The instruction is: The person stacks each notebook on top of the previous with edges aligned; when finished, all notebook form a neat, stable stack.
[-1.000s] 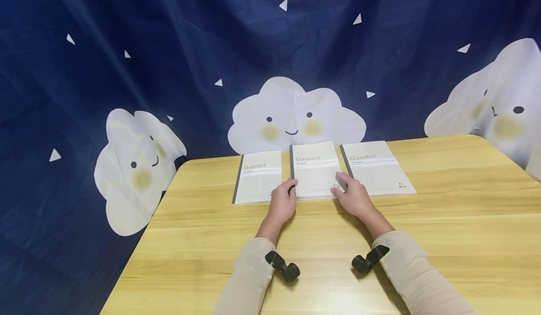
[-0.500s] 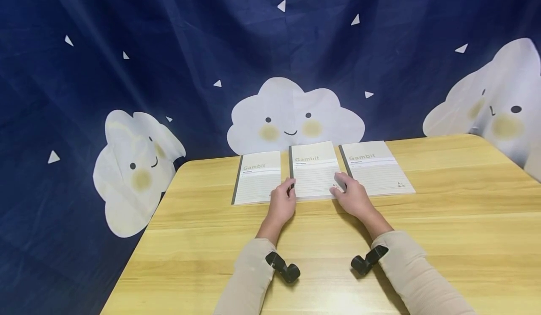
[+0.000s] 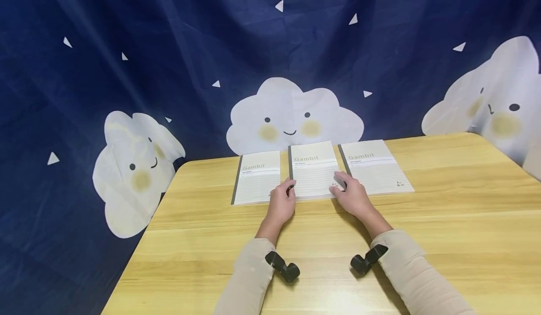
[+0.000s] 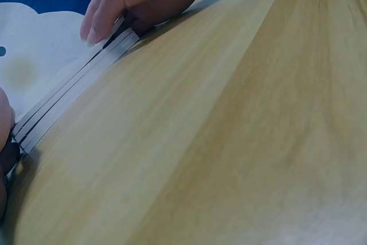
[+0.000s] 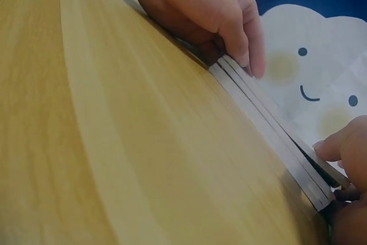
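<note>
Three cream "Gambit" notebooks with dark spines show in a row: a left notebook, a middle notebook and a right notebook. In both wrist views the middle one tops a small stack of notebooks. My left hand grips the stack's near left corner, its fingertips partly hidden. At the near right corner my right hand pinches the top notebook between thumb and fingers. A narrow dark gap there shows that corner slightly raised from the notebooks below, clearest in the right wrist view.
The notebooks lie along the far edge of a light wooden table. Behind it hangs a dark blue curtain with white smiling clouds. A black wrist camera sits on my left sleeve and another camera on the right.
The head view has shifted very slightly. Both hands and all the notebooks keep their places.
</note>
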A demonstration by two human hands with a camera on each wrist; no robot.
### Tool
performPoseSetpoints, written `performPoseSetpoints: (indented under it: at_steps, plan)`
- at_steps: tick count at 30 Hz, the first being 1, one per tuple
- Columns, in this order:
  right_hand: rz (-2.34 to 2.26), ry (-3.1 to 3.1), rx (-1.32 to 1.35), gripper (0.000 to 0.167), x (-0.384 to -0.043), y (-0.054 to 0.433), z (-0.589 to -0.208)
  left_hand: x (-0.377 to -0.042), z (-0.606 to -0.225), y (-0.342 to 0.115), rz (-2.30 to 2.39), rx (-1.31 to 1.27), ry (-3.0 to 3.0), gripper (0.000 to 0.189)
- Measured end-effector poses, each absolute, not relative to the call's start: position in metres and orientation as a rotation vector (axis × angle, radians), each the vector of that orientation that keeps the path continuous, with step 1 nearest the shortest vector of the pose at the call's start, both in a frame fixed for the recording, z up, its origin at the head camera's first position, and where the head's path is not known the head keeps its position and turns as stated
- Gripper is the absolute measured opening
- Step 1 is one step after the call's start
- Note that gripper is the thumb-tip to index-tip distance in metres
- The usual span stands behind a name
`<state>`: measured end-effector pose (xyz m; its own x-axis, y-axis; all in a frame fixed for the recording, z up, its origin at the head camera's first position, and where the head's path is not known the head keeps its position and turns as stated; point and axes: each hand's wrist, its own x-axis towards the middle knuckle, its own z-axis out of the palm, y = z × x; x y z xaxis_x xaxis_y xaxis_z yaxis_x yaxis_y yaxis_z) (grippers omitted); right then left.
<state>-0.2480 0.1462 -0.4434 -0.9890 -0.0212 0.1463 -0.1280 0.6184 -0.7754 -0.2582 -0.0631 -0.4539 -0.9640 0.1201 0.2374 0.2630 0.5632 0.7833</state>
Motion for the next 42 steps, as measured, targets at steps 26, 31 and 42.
performPoseSetpoints:
  at_steps: [26, 31, 42]
  plan:
    - [1.935, -2.496, 0.142, 0.048, -0.251, 0.098, -0.398, -0.273, -0.434, -0.1, -1.434, -0.177, -2.578, 0.037]
    - [2.166, -2.488, 0.146, 0.052, -0.258, 0.071, -0.395, -0.283, -0.42, -0.135, -1.264, -0.118, -2.609, 0.039]
    - [2.454, -2.484, 0.12, 0.06, -0.266, 0.025, -0.391, -0.289, -0.411, -0.188, -1.121, 0.096, -2.759, 0.047]
